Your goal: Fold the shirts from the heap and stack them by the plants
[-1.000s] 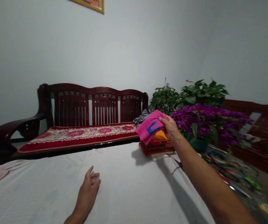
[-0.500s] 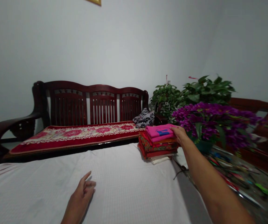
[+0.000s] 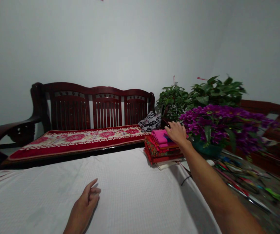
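My left hand point(image 3: 85, 204) rests on the white cloth point(image 3: 120, 195), index finger stretched out and the others loosely bent, holding nothing. My right hand point(image 3: 176, 131) is over the right side of a folded pink cloth point(image 3: 159, 138) with a blue patch, its fingers apart and reaching forward. Whether the palm touches the cloth I cannot tell. Under the pink piece lies a stack of folded red patterned fabrics point(image 3: 152, 151), with a folded white cloth point(image 3: 165, 165) at the bottom. The hand hides part of the pink cloth.
Behind the white cloth stands a dark wooden bench point(image 3: 70, 110) with a red floral mat point(image 3: 69, 138) and a patterned cushion point(image 3: 151, 123). Purple flowers point(image 3: 215, 120) in a green pot point(image 3: 207, 149) stand right of the stack, beside cluttered cables and tools point(image 3: 247, 178).
My right hand has moved from the right edge of the pink cloth up and left over its top, with fingers spreading. The left hand has stayed in place. The view has shifted slightly.
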Demonstrator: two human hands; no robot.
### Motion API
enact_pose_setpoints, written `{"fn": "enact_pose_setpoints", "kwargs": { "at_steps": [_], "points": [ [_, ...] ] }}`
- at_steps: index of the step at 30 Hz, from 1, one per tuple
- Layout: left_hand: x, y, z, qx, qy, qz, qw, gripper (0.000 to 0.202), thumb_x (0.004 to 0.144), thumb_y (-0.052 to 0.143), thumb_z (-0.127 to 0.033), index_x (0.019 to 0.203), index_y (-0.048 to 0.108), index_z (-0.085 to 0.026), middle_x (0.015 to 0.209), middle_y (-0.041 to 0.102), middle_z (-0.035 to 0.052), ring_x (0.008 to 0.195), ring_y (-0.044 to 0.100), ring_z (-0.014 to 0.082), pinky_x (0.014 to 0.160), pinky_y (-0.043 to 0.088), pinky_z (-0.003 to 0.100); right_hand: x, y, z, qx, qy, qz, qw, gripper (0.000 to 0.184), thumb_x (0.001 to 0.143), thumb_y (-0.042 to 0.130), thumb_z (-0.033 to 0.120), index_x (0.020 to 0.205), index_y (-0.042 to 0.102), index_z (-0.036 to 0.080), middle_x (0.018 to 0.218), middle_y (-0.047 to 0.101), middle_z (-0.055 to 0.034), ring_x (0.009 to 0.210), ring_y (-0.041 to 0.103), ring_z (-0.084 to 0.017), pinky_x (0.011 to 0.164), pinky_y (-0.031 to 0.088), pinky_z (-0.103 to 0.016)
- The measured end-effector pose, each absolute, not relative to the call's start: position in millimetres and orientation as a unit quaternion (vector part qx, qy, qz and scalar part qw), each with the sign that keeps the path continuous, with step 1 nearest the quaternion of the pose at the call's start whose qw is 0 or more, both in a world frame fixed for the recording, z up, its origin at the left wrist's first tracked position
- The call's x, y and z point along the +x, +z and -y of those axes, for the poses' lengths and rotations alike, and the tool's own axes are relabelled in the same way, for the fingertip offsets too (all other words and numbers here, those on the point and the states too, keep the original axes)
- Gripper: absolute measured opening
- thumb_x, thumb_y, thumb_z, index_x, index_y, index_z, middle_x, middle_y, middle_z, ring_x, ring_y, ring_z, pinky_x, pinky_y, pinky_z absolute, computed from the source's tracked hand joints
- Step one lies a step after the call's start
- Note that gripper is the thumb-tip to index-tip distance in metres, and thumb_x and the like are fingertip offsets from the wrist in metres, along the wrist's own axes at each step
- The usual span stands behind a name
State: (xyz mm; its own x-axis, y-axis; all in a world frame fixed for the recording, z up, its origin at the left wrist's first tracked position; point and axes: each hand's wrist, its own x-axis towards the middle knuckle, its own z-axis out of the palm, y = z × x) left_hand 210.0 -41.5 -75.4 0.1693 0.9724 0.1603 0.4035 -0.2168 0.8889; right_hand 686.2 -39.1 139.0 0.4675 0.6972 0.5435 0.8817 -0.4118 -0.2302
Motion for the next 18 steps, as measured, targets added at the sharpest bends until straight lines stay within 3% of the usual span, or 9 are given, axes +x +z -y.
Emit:
{"fn": "enact_pose_setpoints", "kwargs": {
  "at_steps": [4,9,12,13,16,18],
  "points": [
    [211.0,-70.4,44.4,0.672,0.395,-0.51,0.363,0.057,0.078,0.057,-0.048,0.129,0.059,-0.023,0.103,0.075,0.0058,0.095,0.072,0.0264,0.083,0.056,0.039,681.0,113.6,28.1,-0.854,-0.11,0.485,0.15,0.049,0.097,0.045,0.043,0.14,0.056,0.023,0.153,0.047,-0.0141,0.145,0.032,-0.035,0.117,0.012,-0.063],
    [211.0,-67.2,46.1,0.683,0.38,-0.508,0.362,0.053,0.081,0.055,-0.047,0.129,0.058,-0.022,0.104,0.075,0.0063,0.094,0.072,0.0257,0.083,0.056,0.038,686.9,101.7,34.9,-0.857,-0.084,0.461,0.215,0.045,0.096,0.047,0.039,0.134,0.061,0.02,0.148,0.052,-0.0162,0.143,0.037,-0.036,0.116,0.014,-0.064],
    [208.7,-69.4,43.6,0.693,0.376,-0.505,0.351,0.057,0.083,0.055,-0.048,0.133,0.054,-0.022,0.107,0.074,0.0068,0.096,0.072,0.0255,0.087,0.055,0.039,678.1,113.3,48.3,-0.849,-0.097,0.456,0.249,0.047,0.1,0.039,0.039,0.137,0.059,0.019,0.15,0.05,-0.013,0.143,0.036,-0.03,0.12,0.018,-0.053],
    [207.8,-70.3,42.5,0.696,0.378,-0.501,0.349,0.058,0.083,0.055,-0.049,0.134,0.053,-0.022,0.107,0.074,0.0071,0.096,0.072,0.0256,0.088,0.055,0.04,671.4,118.0,54.1,-0.841,-0.111,0.454,0.271,0.048,0.1,0.037,0.038,0.138,0.058,0.02,0.151,0.049,-0.0112,0.143,0.036,-0.027,0.121,0.021,-0.047],
    [206.5,-70.9,40.4,0.702,0.381,-0.488,0.352,0.06,0.083,0.058,-0.05,0.135,0.053,-0.021,0.107,0.074,0.0084,0.097,0.072,0.0255,0.089,0.055,0.04,641.0,129.0,76.3,-0.722,-0.112,0.49,0.475,0.038,0.093,0.048,0.03,0.125,0.067,0.02,0.135,0.062,-0.0096,0.132,0.049,-0.024,0.116,0.033,-0.043],
    [206.9,-69.1,41.1,0.7,0.381,-0.484,0.362,0.062,0.083,0.059,-0.049,0.136,0.052,-0.019,0.107,0.074,0.0095,0.097,0.072,0.0252,0.088,0.056,0.039,618.4,132.0,97.2,-0.637,0.006,0.525,0.565,0.031,0.091,0.053,0.032,0.115,0.07,0.021,0.118,0.071,-0.0068,0.116,0.061,-0.021,0.106,0.046,-0.041]
  ]
}}
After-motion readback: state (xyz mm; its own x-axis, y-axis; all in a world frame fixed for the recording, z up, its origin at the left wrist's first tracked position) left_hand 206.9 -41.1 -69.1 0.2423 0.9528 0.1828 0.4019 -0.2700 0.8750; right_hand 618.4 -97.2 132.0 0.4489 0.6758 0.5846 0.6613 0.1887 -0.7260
